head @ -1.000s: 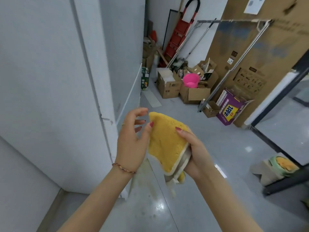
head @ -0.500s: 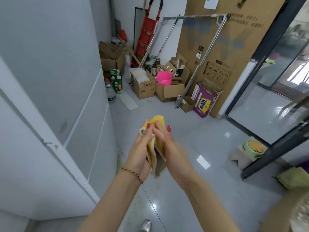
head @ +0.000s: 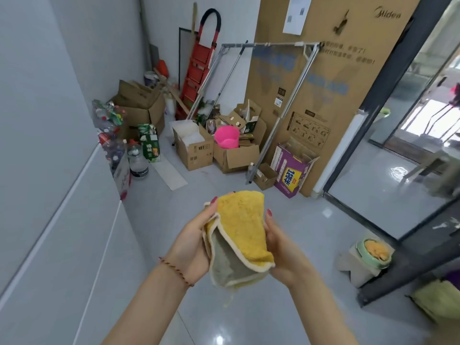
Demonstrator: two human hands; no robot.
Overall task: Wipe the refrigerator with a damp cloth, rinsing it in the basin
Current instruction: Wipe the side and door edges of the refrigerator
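The yellow cloth (head: 240,227) sits folded between both hands, left hand (head: 193,247) and right hand (head: 278,247) each with a curled grip on an edge, just right of the refrigerator (head: 49,195). Looks like she's mid-task: refolding, not wiping, and the green basin (head: 373,251) sits off right of the cloth.

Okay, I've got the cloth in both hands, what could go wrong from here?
The yellow cloth is only loosely cradled between your left hand and right hand, so it may slip. If it is wet, drips on the glossy floor could get slippery. You face away from the refrigerator, toward cluttered boxes.
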